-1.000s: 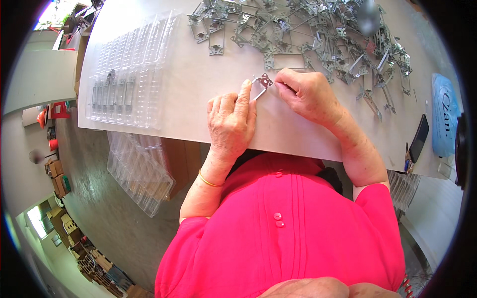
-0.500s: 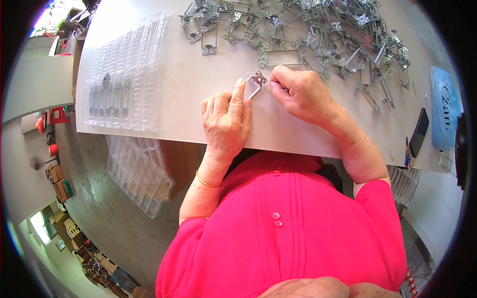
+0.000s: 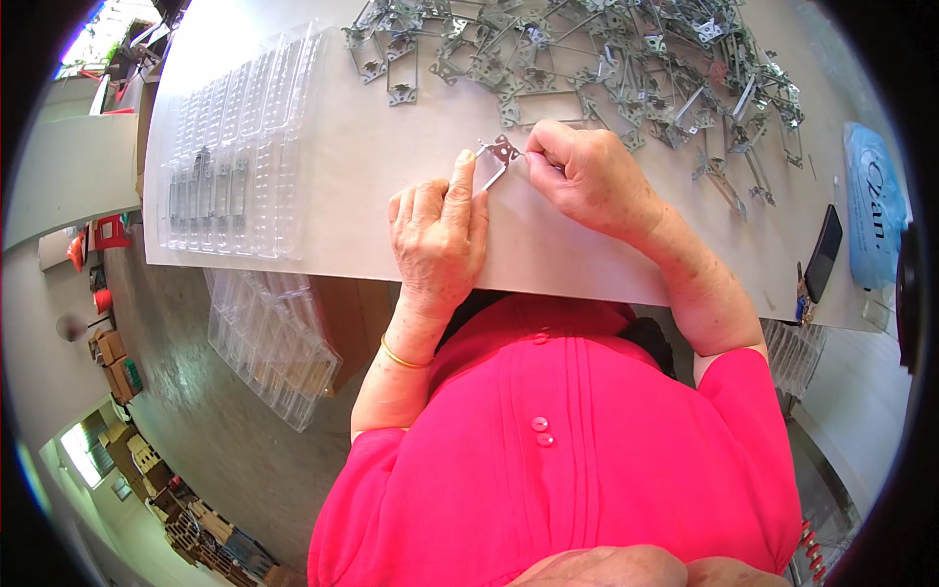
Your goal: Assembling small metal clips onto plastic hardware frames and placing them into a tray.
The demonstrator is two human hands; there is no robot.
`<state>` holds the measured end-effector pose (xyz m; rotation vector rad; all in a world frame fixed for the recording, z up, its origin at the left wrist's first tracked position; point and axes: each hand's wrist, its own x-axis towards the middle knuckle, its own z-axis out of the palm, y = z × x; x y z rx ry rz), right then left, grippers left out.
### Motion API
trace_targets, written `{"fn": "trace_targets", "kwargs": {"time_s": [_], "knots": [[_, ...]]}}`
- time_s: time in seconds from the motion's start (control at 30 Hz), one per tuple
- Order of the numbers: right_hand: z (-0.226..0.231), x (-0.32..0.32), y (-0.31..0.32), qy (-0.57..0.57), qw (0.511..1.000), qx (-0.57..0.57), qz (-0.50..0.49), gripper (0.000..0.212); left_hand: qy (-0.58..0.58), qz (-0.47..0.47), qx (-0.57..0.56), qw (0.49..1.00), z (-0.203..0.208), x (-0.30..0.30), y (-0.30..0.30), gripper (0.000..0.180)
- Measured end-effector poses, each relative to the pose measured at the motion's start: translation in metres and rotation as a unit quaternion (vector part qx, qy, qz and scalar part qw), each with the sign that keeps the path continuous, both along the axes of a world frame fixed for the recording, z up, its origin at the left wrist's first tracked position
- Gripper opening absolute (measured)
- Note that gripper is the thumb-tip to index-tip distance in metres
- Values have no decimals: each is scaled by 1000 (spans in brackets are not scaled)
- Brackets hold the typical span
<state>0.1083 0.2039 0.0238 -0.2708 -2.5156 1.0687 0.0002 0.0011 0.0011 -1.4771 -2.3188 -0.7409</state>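
Note:
Flat on the table lies a small metal bracket (image 3: 504,150) with a dark reddish, holed plate and two thin, bright arms. My left hand (image 3: 438,235) holds its arms, with the index finger stretched over one and the thumb beside the other. The remaining left fingers are bent on the table top. At the bracket's right corner my right hand (image 3: 592,181) is closed in a pinch. A thin end shows at its fingertips, but what they grip is hidden. Beyond both hands is a heap of similar silvery metal brackets (image 3: 587,68) with wire frames.
Clear plastic trays (image 3: 279,127) with ribbed slots lie at the left, some slots holding metal pieces. More clear trays (image 3: 269,342) are below the table edge. A black phone (image 3: 824,254), keys (image 3: 803,298) and a blue plastic bag (image 3: 873,210) lie at the right.
The whole view has shifted slightly. Both hands keep the same hold at the bracket, with hardly any movement against the table.

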Motion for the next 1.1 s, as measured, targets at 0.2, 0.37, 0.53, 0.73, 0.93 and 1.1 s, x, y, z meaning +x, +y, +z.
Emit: {"fn": "trace_targets", "kwargs": {"time_s": [0.2,0.37,0.53,0.73,0.93,1.1], "knots": [[-1,0,-1,-2,1000,-9,3,12,0,-1,2,1000,-1,0,-1,51],[0,-1,1,4,1000,4,15,12,-2,0,0,1000,1,0,-1,51],[1,0,1,1,1000,13,9,12,3,-1,1,1000,0,0,-1,51],[1,0,-1,-15,1000,13,6,13,1,-3,2,1000,0,0,0,51],[2,0,-2,-18,1000,-19,-4,12,-1,-5,0,1000,1,0,-1,51],[-1,0,-2,-29,999,-24,1,12,-4,-6,3,1000,0,-1,-1,51]]}}
